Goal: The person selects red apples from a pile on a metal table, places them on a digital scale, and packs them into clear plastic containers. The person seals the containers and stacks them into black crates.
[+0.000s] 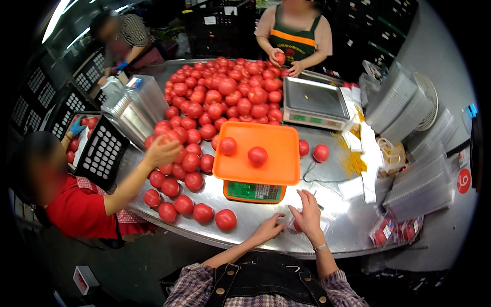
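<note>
On the metal table, a tomato [297, 225] in a clear plastic package [324, 226] lies mostly under my right hand [308, 215], whose fingers are spread; whether they touch it cannot be told. My left hand [271, 227] rests near the table's front edge, just left of the package, fingers apart and holding nothing. Beyond both hands stands an orange digital scale [253, 192] with an orange tray [282, 153] on top. Two tomatoes lie in that tray, one at its middle [257, 156] and one at its left side [228, 146].
A large heap of tomatoes [226, 86] covers the far left. A co-worker's bare hand [163, 151] reaches over it; another co-worker holds a tomato [280, 58] behind a second scale [314, 98]. Clear plastic containers [420, 184] are stacked at right, beside packed tomatoes [381, 232].
</note>
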`<act>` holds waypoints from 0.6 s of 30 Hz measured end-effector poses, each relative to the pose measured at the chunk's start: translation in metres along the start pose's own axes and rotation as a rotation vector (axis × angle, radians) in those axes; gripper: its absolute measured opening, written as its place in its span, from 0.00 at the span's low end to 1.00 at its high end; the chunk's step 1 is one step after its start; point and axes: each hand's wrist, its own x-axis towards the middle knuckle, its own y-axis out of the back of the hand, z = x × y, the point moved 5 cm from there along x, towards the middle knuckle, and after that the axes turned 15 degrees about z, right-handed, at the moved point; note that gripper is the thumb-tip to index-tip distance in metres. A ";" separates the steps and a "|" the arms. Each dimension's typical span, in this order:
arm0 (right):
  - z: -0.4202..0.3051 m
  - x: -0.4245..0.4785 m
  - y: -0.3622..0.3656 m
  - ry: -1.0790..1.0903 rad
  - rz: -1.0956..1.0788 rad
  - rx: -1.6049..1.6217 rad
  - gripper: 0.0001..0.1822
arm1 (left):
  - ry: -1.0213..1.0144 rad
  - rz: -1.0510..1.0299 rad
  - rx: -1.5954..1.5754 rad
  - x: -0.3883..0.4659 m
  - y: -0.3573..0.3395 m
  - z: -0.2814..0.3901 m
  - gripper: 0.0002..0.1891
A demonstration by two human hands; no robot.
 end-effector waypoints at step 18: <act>0.046 -0.002 0.012 -0.561 -0.116 0.585 0.37 | -0.600 0.942 0.768 0.131 0.201 0.119 0.32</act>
